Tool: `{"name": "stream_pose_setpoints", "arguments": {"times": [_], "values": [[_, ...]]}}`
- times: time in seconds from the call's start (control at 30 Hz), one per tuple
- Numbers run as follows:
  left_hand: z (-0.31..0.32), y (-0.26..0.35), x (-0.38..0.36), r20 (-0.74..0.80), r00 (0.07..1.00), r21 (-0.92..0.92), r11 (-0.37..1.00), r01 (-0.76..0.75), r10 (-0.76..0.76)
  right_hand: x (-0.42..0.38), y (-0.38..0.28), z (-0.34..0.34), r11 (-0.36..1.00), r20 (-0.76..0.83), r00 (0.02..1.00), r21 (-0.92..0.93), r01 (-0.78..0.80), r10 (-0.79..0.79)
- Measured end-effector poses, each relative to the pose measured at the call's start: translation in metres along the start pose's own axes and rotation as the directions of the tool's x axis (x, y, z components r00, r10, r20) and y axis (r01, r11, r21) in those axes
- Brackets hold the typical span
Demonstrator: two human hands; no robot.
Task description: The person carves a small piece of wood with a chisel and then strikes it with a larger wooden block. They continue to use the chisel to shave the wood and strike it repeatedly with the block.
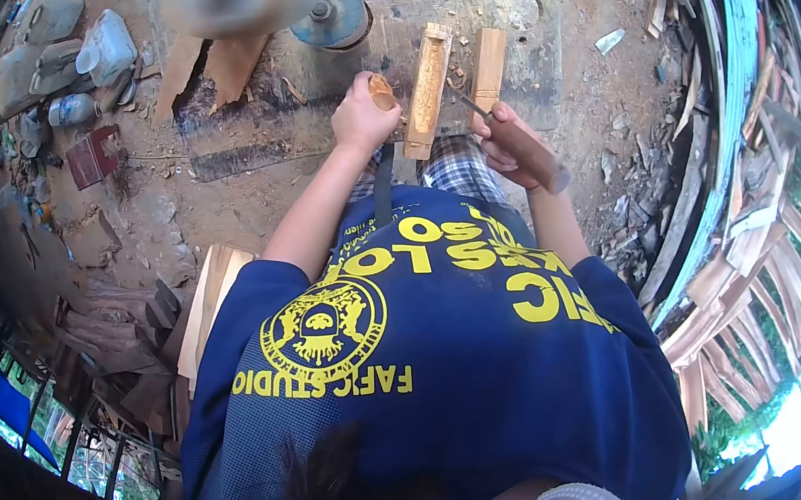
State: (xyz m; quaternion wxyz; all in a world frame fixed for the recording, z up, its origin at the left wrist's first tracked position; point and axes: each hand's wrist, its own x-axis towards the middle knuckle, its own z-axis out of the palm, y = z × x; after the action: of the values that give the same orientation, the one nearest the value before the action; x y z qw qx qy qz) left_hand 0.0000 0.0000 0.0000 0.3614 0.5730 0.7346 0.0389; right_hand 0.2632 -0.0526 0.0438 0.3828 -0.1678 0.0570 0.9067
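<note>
My left hand is closed around a wooden piece with a rounded, orange-brown end; the rest of it is hidden by my fingers. In my right hand is a chisel, its thick wooden handle pointing back toward me and its thin dark blade reaching forward to the left. Between my hands lies a wooden block with a long hollow carved in its top. A second wooden block, with cut marks across it, lies to its right, close to the chisel blade.
A worn wooden board lies under the work, with wood chips scattered on it. A round blue-grey metal object stands at the back, beside a blurred round shape. A white plastic jug is far left; wooden strips line the right.
</note>
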Motion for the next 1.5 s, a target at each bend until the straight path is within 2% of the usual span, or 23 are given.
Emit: {"name": "stream_pose_setpoints", "arguments": {"times": [0.07, 0.1, 0.17, 0.2, 0.23, 0.3, 0.33, 0.47, 0.63, 0.7, 0.73, 0.83, 0.87, 0.9, 0.93, 0.97, 1.0, 1.07, 1.1, 1.17, 1.27, 1.4, 1.5], "values": [[0.007, 0.003, -0.001, -0.028, 0.999, -0.024, 0.999, -0.034, 0.034, -0.003, -0.001, 0.012, 0.978, -0.001, 0.992, -0.173, 0.120, -0.122], [-0.005, -0.004, 0.005, -0.047, 0.998, -0.006, 0.999, -0.038, 0.038, 0.016, 0.004, 0.005, 0.978, 0.025, 0.992, -0.166, 0.126, -0.123], [-0.003, -0.001, 0.001, -0.036, 0.999, 0.001, 1.000, -0.022, 0.022, 0.026, 0.004, -0.015, 0.999, -0.234, 0.971, 0.000, 0.049, -0.048], [-0.001, 0.000, -0.002, -0.030, 0.999, -0.010, 1.000, -0.021, 0.021, 0.027, 0.009, -0.018, 0.987, -0.274, 0.960, 0.132, 0.093, -0.054], [-0.002, -0.001, -0.002, -0.029, 0.999, -0.012, 1.000, -0.024, 0.024, 0.025, 0.012, -0.026, 0.988, -0.276, 0.960, 0.124, 0.092, -0.054], [-0.002, -0.002, 0.001, -0.039, 0.999, -0.018, 1.000, -0.023, 0.022, 0.028, 0.015, -0.034, 0.962, -0.161, 0.968, 0.161, 0.220, -0.194], [-0.001, -0.003, 0.001, -0.050, 0.998, -0.021, 0.999, -0.038, 0.037, 0.025, 0.013, -0.033, 0.965, -0.200, 0.956, 0.103, 0.241, -0.217], [0.002, -0.007, 0.001, -0.062, 0.996, -0.019, 0.998, -0.065, 0.064, 0.015, 0.006, -0.013, 0.987, -0.081, 0.985, 0.054, 0.154, -0.150], [0.001, -0.009, 0.000, -0.071, 0.995, -0.024, 0.997, -0.074, 0.072, 0.036, 0.009, 0.018, 0.981, 0.030, 0.981, -0.028, 0.194, -0.193], [0.001, -0.009, 0.000, -0.079, 0.994, -0.033, 0.996, -0.083, 0.081, 0.047, 0.010, 0.008, 0.926, -0.249, 0.945, -0.361, 0.112, -0.211], [0.001, -0.009, 0.000, -0.071, 0.995, -0.029, 0.997, -0.076, 0.073, 0.054, 0.014, 0.001, 0.859, -0.286, 0.928, -0.508, 0.064, -0.239], [-0.001, -0.008, 0.002, -0.063, 0.996, -0.025, 0.998, -0.064, 0.062, 0.057, 0.012, 0.002, 0.778, -0.305, 0.899, -0.626, 0.060, -0.315], [-0.001, -0.008, 0.001, -0.056, 0.997, -0.021, 0.998, -0.062, 0.061, 0.055, 0.009, 0.005, 0.661, -0.358, 0.864, -0.750, -0.040, -0.354], [-0.002, -0.008, 0.000, -0.054, 0.997, -0.021, 0.998, -0.060, 0.059, 0.055, 0.008, 0.014, 0.661, -0.360, 0.864, -0.749, -0.043, -0.352], [-0.003, -0.007, 0.000, -0.044, 0.998, -0.024, 0.998, -0.050, 0.049, 0.057, 0.006, 0.023, 0.146, -0.138, 0.836, -0.987, -0.071, -0.531], [-0.005, -0.006, 0.000, -0.036, 0.999, -0.025, 0.999, -0.040, 0.039, 0.059, 0.005, 0.032, -0.415, 0.149, 0.817, -0.902, -0.119, -0.557], [-0.007, -0.007, 0.002, -0.037, 0.999, -0.026, 0.999, -0.038, 0.037, 0.059, 0.007, 0.042, -0.416, 0.149, 0.819, -0.902, -0.118, -0.555], [-0.012, -0.010, 0.005, 0.014, 0.996, -0.016, 0.996, -0.089, 0.089, 0.061, 0.013, 0.059, 0.039, 0.099, 0.611, -0.977, 0.208, -0.785], [-0.014, -0.008, 0.006, 0.008, 0.996, -0.019, 0.996, -0.083, 0.083, 0.066, 0.012, 0.064, 0.038, 0.103, 0.617, -0.977, 0.210, -0.780], [-0.019, -0.008, 0.007, 0.086, 0.991, 0.008, 0.995, -0.100, 0.099, 0.077, 0.010, 0.067, 0.244, 0.134, 0.482, -0.728, 0.641, -0.866], [-0.021, -0.002, 0.006, 0.163, 0.983, 0.096, 0.990, -0.099, 0.083, 0.086, 0.005, 0.082, 0.168, 0.272, 0.465, -0.687, 0.707, -0.843], [-0.014, -0.011, 0.006, 0.098, 0.984, 0.126, 0.979, -0.159, 0.147, 0.092, 0.004, 0.133, 0.082, 0.506, 0.449, -0.592, 0.801, -0.736], [-0.002, -0.023, 0.010, 0.007, 0.975, 0.007, 0.975, -0.223, 0.223, 0.106, 0.014, 0.123, 0.192, 0.403, 0.477, -0.572, 0.798, -0.781]]}}
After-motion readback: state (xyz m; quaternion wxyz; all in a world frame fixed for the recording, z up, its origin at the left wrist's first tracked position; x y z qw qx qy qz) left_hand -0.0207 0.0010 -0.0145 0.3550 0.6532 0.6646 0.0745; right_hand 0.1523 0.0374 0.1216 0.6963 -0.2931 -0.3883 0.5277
